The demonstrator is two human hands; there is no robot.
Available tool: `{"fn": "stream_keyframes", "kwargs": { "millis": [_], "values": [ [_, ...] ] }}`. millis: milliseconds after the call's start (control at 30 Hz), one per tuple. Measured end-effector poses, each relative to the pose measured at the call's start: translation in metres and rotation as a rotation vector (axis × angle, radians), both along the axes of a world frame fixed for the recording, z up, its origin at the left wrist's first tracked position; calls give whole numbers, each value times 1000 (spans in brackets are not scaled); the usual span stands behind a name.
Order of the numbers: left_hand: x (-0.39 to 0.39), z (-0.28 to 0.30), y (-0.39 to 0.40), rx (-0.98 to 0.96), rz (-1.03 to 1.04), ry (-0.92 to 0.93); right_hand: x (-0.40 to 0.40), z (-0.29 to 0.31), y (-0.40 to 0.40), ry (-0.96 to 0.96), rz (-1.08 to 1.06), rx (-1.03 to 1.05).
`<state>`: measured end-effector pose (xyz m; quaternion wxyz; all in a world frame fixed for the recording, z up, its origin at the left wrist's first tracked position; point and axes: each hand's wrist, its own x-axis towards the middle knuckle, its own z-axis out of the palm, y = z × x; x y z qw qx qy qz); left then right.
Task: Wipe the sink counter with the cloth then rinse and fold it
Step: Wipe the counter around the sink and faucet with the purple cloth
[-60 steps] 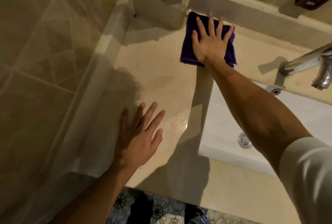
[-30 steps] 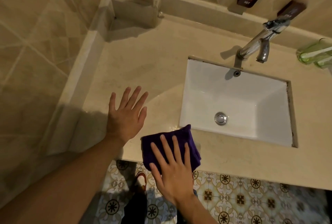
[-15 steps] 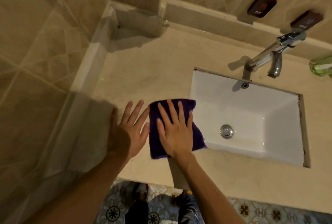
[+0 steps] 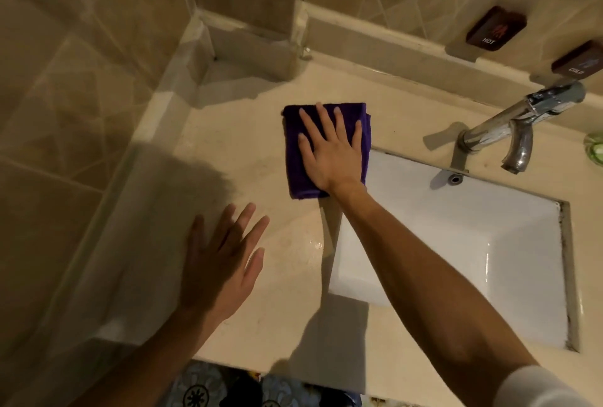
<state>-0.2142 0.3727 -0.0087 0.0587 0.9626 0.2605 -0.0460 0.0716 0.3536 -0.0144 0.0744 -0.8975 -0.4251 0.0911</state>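
A folded purple cloth (image 4: 295, 158) lies flat on the beige sink counter (image 4: 248, 145), just left of the white basin's (image 4: 456, 243) back left corner. My right hand (image 4: 332, 152) presses on the cloth with straight, spread fingers and covers most of it. My left hand (image 4: 222, 259) rests flat on the counter nearer the front edge, fingers spread, apart from the cloth. A wet sheen shows on the counter between my two hands.
A chrome tap (image 4: 518, 126) stands behind the basin at the right. Two dark plaques marked HOT (image 4: 496, 29) and COLD (image 4: 579, 64) sit on the tiled back wall. A green dish (image 4: 595, 147) shows at the right edge. A tiled wall and raised ledge (image 4: 156, 119) bound the counter's left side.
My right hand has pushed the cloth away from the counter's front edge toward the back wall. My left hand has stayed flat near the front left.
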Motion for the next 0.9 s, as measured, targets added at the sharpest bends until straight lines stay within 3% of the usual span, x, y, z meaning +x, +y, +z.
{"fn": "stream_keyframes", "kwargs": {
  "millis": [300,433,633,900],
  "values": [
    [107,4,68,13,12,-202,61,-1,45,-10,-11,6],
    [160,-12,78,-41,169,-69,82,-2,57,-12,4,2],
    [164,-19,75,51,161,-78,103,-4,69,-10,18,17],
    [168,-18,76,15,207,-54,101,-6,61,-41,31,53]
  ]
}}
